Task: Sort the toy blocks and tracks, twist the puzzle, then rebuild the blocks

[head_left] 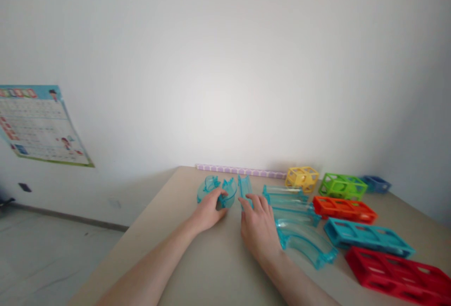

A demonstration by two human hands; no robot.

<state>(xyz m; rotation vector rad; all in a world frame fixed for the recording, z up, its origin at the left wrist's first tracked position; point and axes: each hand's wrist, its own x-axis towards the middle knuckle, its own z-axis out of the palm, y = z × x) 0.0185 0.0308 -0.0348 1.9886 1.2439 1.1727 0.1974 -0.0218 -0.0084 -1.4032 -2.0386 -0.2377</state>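
Observation:
My left hand (208, 211) rests on the beige table (211, 268) with its fingers curled round a round clear-teal cup piece (229, 190). A second round teal piece (207, 186) lies just left of it. My right hand (259, 227) lies flat, fingers stretched out, with the fingertips on a straight clear-teal track piece (244, 185). Several curved teal track pieces (303, 241) lie just right of that hand.
Open-frame blocks stand in a row at the right: yellow (302, 177), green (342, 185), blue (377, 184), orange (343, 209), teal (368, 237), red (400, 270). A lilac strip (241, 171) lies along the wall. The table's left edge drops to the floor. A poster (37, 127) hangs at left.

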